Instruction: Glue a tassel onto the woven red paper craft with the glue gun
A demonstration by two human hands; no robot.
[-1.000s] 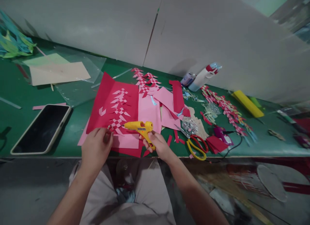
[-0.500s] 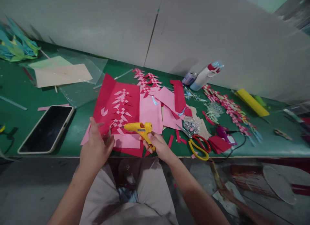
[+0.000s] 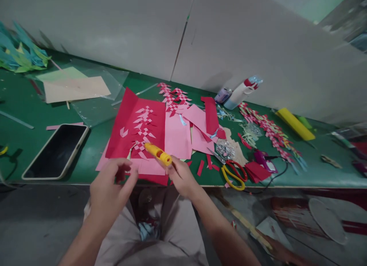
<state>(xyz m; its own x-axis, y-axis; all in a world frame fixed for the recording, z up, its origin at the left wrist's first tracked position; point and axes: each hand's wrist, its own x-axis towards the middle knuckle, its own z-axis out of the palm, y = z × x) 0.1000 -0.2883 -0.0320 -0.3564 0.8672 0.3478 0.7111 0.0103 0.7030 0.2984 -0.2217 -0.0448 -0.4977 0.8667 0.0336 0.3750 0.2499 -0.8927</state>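
Note:
My right hand (image 3: 183, 178) is wrapped round a yellow hot glue gun (image 3: 158, 154). Its nozzle points left, at the lower part of a woven pink-and-red paper strip (image 3: 143, 130). That strip lies on a folded red paper sheet (image 3: 120, 134), with a loose pink paper V (image 3: 124, 132) at its left. A pale tassel (image 3: 129, 153) hangs by its thread near the strip's lower end. Just below it, my left hand (image 3: 113, 187) hovers at the paper's near edge, fingers bent and apart, with nothing visible in them.
At the left lies a phone (image 3: 56, 151). Red-and-yellow scissors (image 3: 233, 174), pink sheets (image 3: 177, 136), a purple device with a cord (image 3: 265, 161) and a white bottle (image 3: 238, 94) are to the right. Below the table, another person's hand (image 3: 276, 247) holds a wooden stick (image 3: 248, 224).
My left hand has drawn down off the red paper, away from the tassel. The glue gun has turned and shifted slightly left and down. The other person's stick has swung left.

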